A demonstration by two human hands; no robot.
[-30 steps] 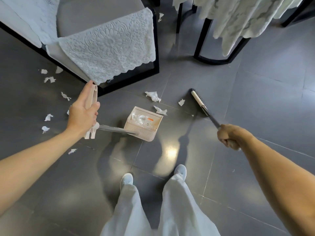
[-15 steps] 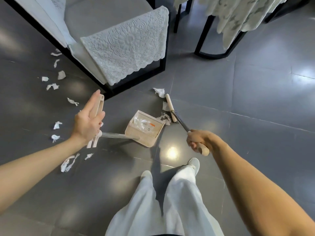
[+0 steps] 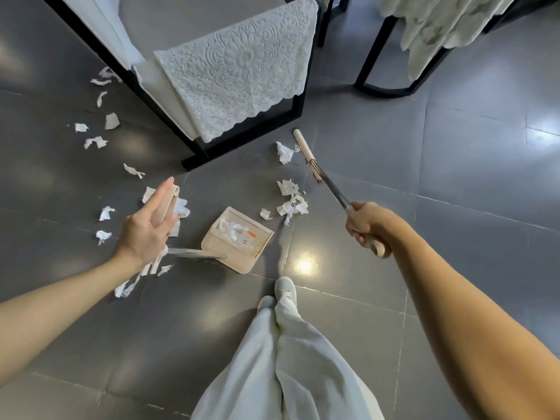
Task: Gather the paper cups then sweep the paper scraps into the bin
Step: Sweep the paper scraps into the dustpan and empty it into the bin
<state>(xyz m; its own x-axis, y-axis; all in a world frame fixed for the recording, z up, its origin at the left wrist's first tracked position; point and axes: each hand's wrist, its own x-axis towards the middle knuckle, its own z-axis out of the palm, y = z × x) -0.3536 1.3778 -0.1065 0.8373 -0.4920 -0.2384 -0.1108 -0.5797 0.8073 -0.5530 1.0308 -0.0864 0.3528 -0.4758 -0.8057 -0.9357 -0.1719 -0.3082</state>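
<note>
A beige long-handled dustpan (image 3: 239, 242) stands on the grey floor with several paper scraps (image 3: 233, 229) inside it. My left hand (image 3: 147, 230) holds the top grip of its handle (image 3: 171, 199), with the index finger lying along it. My right hand (image 3: 365, 224) grips the broom's handle, and the beige broom head (image 3: 306, 156) is on the floor up and right of the pan. A small heap of scraps (image 3: 292, 203) lies between the broom and the pan's mouth. One crumpled scrap (image 3: 284, 152) lies beside the broom head. No paper cups show.
More scraps (image 3: 96, 142) lie scattered over the floor to the left, some near my left hand. A black-framed chair with a lace cover (image 3: 236, 65) stands just behind the pan. A table's black legs (image 3: 391, 89) stand at the upper right. My shoes (image 3: 285, 287) are close below the pan.
The broom dragged scraps toward the dustpan, then its head swung back out, up and to the right. A heap now lies by the pan's mouth. My left hand kept the handle.
</note>
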